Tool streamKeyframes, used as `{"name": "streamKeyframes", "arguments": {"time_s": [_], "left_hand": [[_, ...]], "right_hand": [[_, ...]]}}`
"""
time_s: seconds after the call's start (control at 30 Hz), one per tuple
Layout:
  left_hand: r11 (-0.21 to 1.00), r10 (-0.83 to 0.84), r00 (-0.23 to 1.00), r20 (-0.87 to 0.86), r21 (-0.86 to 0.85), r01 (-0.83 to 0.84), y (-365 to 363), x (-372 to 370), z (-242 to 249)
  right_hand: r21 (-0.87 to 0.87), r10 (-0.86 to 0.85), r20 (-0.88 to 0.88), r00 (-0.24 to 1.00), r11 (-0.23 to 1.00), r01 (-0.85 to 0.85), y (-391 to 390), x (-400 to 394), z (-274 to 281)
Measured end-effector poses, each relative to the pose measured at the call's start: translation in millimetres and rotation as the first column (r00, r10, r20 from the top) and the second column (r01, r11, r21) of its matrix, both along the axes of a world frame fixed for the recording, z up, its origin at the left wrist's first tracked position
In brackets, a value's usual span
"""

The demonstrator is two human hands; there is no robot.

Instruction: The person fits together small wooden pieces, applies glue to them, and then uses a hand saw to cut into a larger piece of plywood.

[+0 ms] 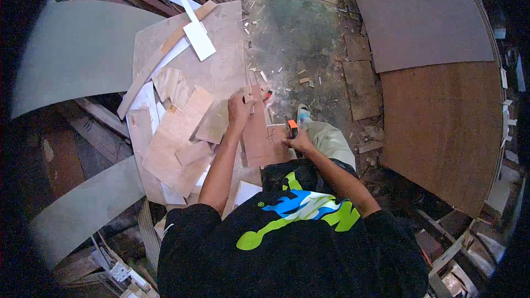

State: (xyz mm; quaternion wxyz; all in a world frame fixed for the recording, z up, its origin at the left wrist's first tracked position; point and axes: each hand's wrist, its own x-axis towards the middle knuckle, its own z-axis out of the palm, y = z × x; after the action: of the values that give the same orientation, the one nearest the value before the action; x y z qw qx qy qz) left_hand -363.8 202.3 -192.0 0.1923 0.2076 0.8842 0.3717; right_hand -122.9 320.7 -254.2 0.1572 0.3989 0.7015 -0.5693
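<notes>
A brown L-shaped wooden board (256, 143) lies at the near right edge of the work surface, with dark pencil marks on its short part. My left hand (239, 111) is closed on the long upper part of this board, fingers bent over its left edge. In my right hand (300, 142) is an orange and black tape measure (292, 126), held against the board's right side. Whether its blade is pulled out cannot be made out. A small red and black object (268, 96) shows just beyond the board's upper right edge.
Plywood offcuts (179, 127), a curved wooden strip (160, 58) and white pieces (199, 41) lie on the plywood work surface (229, 33). Wood scraps (304, 80) litter the concrete floor (292, 16). Large brown sheets (436, 127) stand at the right; curved grey panels (83, 55) at the left.
</notes>
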Motion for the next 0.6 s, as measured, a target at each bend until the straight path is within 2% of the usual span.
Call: {"name": "streamKeyframes", "arguments": {"time_s": [0.07,0.2,0.27,0.37,0.47,0.57,0.6], "left_hand": [[1.0,-0.014,1.0,0.001,0.022,0.014,1.1,-0.4,6.2],[1.0,0.01,0.986,-0.165,0.027,-0.005,-1.4,-2.6,-13.8],[0.997,0.064,0.962,-0.266,0.064,-0.049,-0.8,-2.0,-27.7],[0.998,0.059,0.996,-0.072,0.006,-0.059,-0.6,-3.9,-14.7],[0.997,0.051,0.998,0.047,0.048,-0.054,-4.8,-7.6,-17.5],[0.993,0.078,0.994,0.071,0.088,-0.084,-10.7,-12.4,-53.3],[0.994,0.04,0.999,-0.006,0.099,-0.039,-10.3,-12.9,-47.8]], "right_hand": [[-0.012,0.011,0.009,1.0,1.0,-0.011,0.5,-0.2,0.8],[0.057,0.088,0.004,0.996,0.994,-0.089,3.3,-3.0,4.8],[0.046,0.054,-0.007,0.999,0.998,-0.053,5.1,-4.6,17.6],[0.021,0.02,0.023,1.0,1.0,-0.021,4.3,-10.2,43.8],[0.016,0.031,0.013,0.999,0.999,-0.031,2.2,-8.8,35.8],[0.01,0.015,0.012,1.0,1.0,-0.015,-3.3,-0.6,-7.2],[0.006,0.001,0.019,1.0,1.0,-0.001,-4.3,-1.5,-7.3]]}}
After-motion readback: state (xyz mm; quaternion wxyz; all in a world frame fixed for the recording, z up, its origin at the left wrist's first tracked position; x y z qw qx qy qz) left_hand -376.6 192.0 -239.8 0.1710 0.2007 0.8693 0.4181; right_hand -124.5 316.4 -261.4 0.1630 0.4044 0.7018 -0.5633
